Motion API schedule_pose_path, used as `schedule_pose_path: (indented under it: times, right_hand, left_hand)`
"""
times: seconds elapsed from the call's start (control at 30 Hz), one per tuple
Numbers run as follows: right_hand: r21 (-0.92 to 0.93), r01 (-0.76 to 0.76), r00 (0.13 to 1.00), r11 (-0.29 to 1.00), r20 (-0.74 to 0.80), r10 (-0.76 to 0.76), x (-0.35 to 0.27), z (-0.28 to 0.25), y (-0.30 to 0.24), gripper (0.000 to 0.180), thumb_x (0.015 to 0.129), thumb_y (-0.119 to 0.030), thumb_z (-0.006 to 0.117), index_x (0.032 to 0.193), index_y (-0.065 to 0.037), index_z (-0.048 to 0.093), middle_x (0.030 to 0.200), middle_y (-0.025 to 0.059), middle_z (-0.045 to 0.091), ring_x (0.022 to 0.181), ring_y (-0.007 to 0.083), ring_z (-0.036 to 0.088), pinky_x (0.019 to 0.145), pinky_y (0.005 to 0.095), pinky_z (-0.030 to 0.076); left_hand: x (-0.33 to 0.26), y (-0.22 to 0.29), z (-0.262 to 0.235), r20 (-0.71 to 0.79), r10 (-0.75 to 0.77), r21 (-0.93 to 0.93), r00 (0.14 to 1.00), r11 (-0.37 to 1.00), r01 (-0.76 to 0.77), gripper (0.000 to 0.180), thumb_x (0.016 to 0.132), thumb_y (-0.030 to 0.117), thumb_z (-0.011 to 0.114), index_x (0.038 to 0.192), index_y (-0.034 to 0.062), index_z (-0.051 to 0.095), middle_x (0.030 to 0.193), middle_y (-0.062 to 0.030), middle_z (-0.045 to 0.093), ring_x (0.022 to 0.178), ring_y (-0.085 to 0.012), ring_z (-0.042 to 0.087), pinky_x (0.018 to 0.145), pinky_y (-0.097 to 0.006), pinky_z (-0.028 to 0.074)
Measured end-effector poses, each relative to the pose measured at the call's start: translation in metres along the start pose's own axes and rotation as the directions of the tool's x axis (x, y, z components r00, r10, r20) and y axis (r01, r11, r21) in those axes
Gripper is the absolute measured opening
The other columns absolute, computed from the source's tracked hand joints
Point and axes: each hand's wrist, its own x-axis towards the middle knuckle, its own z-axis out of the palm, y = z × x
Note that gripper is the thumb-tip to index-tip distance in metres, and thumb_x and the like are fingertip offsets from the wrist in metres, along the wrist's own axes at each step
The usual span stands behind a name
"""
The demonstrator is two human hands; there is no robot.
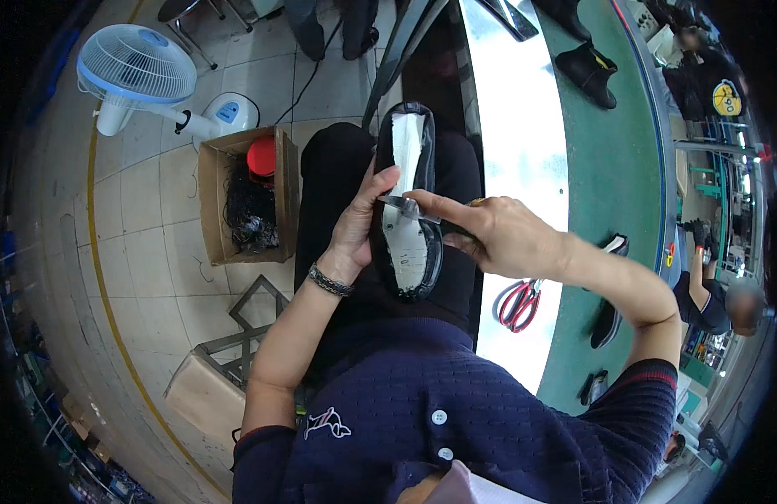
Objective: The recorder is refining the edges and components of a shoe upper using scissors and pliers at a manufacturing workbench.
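Note:
A black shoe (408, 248) lies sole side up across my lap, its white insole board facing me and its black upper folded in around the edge. My left hand (360, 220) grips the shoe by its left side near the waist, thumb on the white board. In my right hand (510, 235) is a flat metal blade (397, 202), pressed by the index finger and lying across the middle of the shoe. Most of the blade's handle is hidden by the fingers.
Beside my right arm, red-handled pliers (519, 306) rest on a shiny metal ledge (523, 160). Beyond it a green conveyor belt (611, 160) carries several black shoes. To the left stand a cardboard box (210, 202) of dark scraps with a red container (261, 157), and a fan (136, 67).

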Motion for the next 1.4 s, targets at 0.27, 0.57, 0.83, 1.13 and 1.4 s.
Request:
schedule_pose_path:
  times: [0.27, 0.57, 0.83, 1.13, 1.4]
  right_hand:
    - [-0.275, 0.303, 0.839, 0.913, -0.377, -0.392, 0.022, -0.048, -0.008, 0.058, 0.094, -0.026, 0.056, 0.147, -0.033, 0.033, 0.075, 0.0118, 0.067, 0.056, 0.0325, 0.064, 0.05, 0.0403, 0.052]
    - [-0.433, 0.197, 0.89, 0.88, -0.297, -0.346, 0.042, -0.031, 0.03, 0.056, 0.097, -0.029, 0.053, 0.148, -0.026, 0.031, 0.06, 0.0105, 0.06, 0.048, 0.0249, 0.059, 0.05, 0.038, 0.052]
    - [-0.552, -0.001, 0.967, 0.834, -0.214, -0.141, 0.04, -0.022, 0.03, 0.058, 0.097, -0.029, 0.053, 0.149, -0.027, 0.028, 0.05, 0.0103, 0.052, 0.042, 0.025, 0.055, 0.044, 0.0368, 0.045]
    - [-0.449, 0.077, 0.974, 0.89, -0.156, -0.164, 0.035, -0.011, 0.024, 0.059, 0.097, -0.027, 0.055, 0.149, -0.027, 0.028, 0.051, 0.0087, 0.053, 0.041, 0.0193, 0.054, 0.041, 0.0335, 0.043]
    - [-0.371, 0.017, 0.995, 0.929, -0.085, -0.052, 0.031, -0.01, 0.013, 0.061, 0.097, -0.028, 0.054, 0.15, -0.028, 0.025, 0.057, 0.0096, 0.058, 0.041, 0.0211, 0.055, 0.041, 0.0341, 0.044]
  left_hand:
    - [0.001, 0.009, 0.004, 0.115, 0.0, 0.091, 0.993, 0.996, -0.01, 0.061, 0.088, 0.029, 0.067, 0.141, 0.0137, 0.04, 0.106, -0.0016, 0.058, 0.089, -0.0097, 0.062, 0.08, -0.027, 0.054]
    - [-0.005, 0.02, 0.006, 0.086, -0.029, 0.225, 0.996, 0.974, 0.009, 0.076, 0.081, 0.04, 0.072, 0.143, 0.0142, 0.038, 0.111, -0.0018, 0.056, 0.1, -0.0101, 0.057, 0.088, -0.029, 0.049]
    - [-0.005, 0.024, 0.005, 0.088, -0.037, 0.241, 0.995, 0.97, 0.015, 0.073, 0.082, 0.037, 0.072, 0.144, 0.0152, 0.039, 0.111, -0.0012, 0.055, 0.101, -0.0111, 0.056, 0.089, -0.029, 0.047]
    - [-0.006, 0.025, 0.0, 0.083, -0.087, 0.265, 0.993, 0.962, 0.062, 0.074, 0.075, 0.03, 0.078, 0.139, 0.0156, 0.043, 0.112, -0.0024, 0.053, 0.1, -0.0122, 0.055, 0.091, -0.03, 0.046]
    - [-0.008, 0.025, -0.004, 0.067, -0.122, 0.308, 0.99, 0.946, 0.095, 0.081, 0.072, 0.021, 0.08, 0.141, 0.0128, 0.04, 0.112, -0.0022, 0.054, 0.109, -0.0155, 0.053, 0.095, -0.034, 0.043]
